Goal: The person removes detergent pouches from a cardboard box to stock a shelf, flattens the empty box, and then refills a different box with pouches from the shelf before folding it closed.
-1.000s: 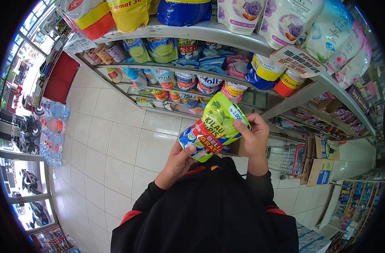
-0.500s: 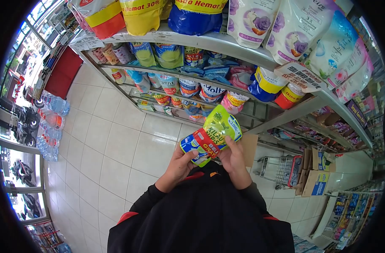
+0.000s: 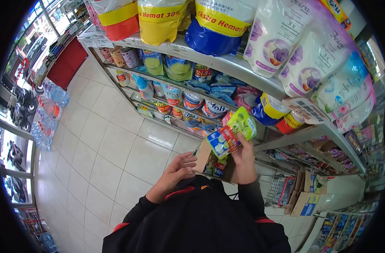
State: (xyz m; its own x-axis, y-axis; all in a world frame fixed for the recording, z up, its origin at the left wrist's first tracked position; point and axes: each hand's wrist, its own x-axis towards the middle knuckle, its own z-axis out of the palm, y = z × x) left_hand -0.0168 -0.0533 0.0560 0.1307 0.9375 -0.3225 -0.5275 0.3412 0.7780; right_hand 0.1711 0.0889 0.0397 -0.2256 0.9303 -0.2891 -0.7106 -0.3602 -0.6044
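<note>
In my right hand is a green, red and blue refill pouch, gripped along its right side with the thumb on its front. It tilts in front of the shelf. My left hand is off the pouch, to its lower left, with fingers apart and nothing in them. Below the pouch stands an open cardboard box with several similar pouches inside; my right hand and the pouch hide part of it.
A metal shelf full of pouches runs across the front. Large pouches line its top. Bundled water bottles stand on the tiled floor at left. A shopping cart and cardboard boxes are at right.
My left hand has let go of the pouch and moved away to its left. The pouch has shifted right in my right hand. The open box with pouches has come into view.
</note>
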